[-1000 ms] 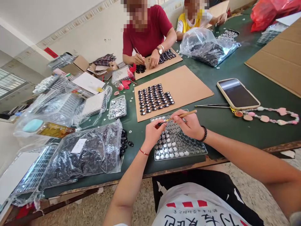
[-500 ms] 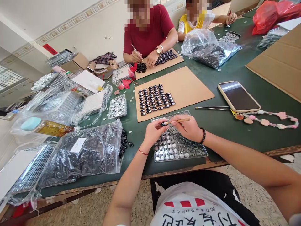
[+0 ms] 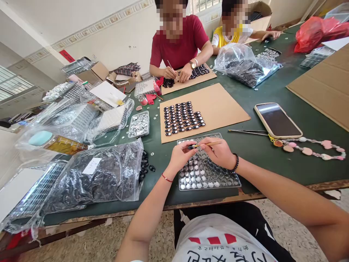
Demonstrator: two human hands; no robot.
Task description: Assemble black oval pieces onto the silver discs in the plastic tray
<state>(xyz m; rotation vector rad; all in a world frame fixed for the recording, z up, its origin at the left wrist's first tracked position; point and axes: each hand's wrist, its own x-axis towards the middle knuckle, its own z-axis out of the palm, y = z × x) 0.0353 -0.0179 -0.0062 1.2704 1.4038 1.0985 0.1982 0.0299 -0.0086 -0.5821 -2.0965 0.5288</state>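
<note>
Cardboard sheet (image 3: 218, 103) with rows of dark pieces (image 3: 183, 117) lay just beyond the clear blister tray (image 3: 207, 171); phone (image 3: 277, 120) and bead string (image 3: 308, 145) to the right, bagged dark parts (image 3: 95, 178) near left. Right hand (image 3: 219, 153) pinched a thin wooden stick (image 3: 208, 144) over the tray. Left hand (image 3: 180, 156) pinched closed at the stick's dark tip; piece between the fingers too small to make out.

Large black Chinese characters are showing upside down on the white cloth of the person's shirt (image 3: 218, 247), below a row of red bars; they are too cut off to read. A small white paper label (image 3: 91, 165) is lying on the clear plastic bag of dark pieces (image 3: 109, 182), its writing too faint to read.
</note>
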